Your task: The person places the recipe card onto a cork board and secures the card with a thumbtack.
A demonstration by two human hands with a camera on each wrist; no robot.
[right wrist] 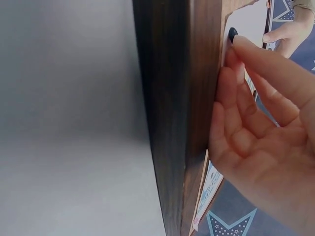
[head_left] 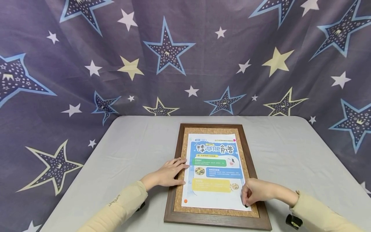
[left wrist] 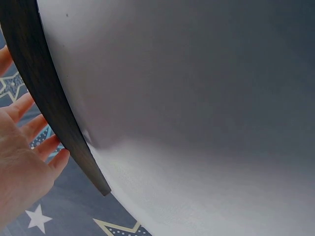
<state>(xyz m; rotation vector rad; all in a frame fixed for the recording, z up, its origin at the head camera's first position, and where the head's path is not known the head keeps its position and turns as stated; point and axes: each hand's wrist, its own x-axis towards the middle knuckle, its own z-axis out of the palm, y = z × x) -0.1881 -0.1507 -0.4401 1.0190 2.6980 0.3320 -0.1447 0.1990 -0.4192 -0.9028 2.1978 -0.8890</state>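
Note:
A printed paper poster lies on a cork board with a dark wooden frame. My right hand is at the poster's lower right corner, its thumb and fingertips pinching a black pushpin. In the right wrist view, the pin's dark head stands against the white paper, and the other fingers curl beside the frame. My left hand rests across the frame's left side, fingers spread and their tips at the poster's left edge. An orange pin sits at the lower left corner, a magenta pin at the upper right.
The board lies on a table with a pale grey cloth. Behind and around it hangs a purple curtain patterned with stars. A black wrist strap hangs at the right sleeve.

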